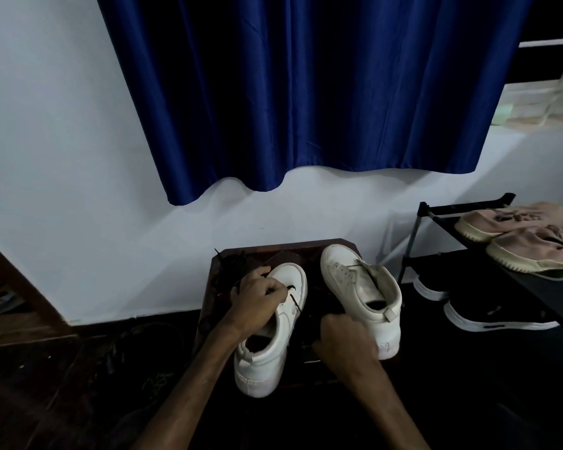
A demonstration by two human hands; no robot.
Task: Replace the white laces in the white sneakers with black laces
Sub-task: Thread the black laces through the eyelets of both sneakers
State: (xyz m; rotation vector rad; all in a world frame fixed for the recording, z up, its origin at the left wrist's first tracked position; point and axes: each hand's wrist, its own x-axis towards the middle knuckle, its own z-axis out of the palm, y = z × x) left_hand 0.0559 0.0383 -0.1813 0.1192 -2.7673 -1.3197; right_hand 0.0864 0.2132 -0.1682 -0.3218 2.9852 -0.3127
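Observation:
Two white sneakers stand on a small dark wooden stool (283, 248). The left sneaker (273, 336) has a black lace (294, 298) threaded through its front eyelets. My left hand (257, 295) rests on its tongue area and pinches that lace. The right sneaker (361, 287) has bare eyelets and an open tongue. My right hand (345, 341) sits curled in the dark gap between the two shoes, beside the right sneaker's heel; what it holds is hidden. A dark tangle of laces (233, 259) lies at the stool's back left corner.
A black shoe rack (462, 209) stands to the right with a pair of pink sneakers (530, 241) on top and black sneakers with white soles (491, 316) on the floor below. A blue curtain (306, 92) hangs on the white wall behind. The floor is dark.

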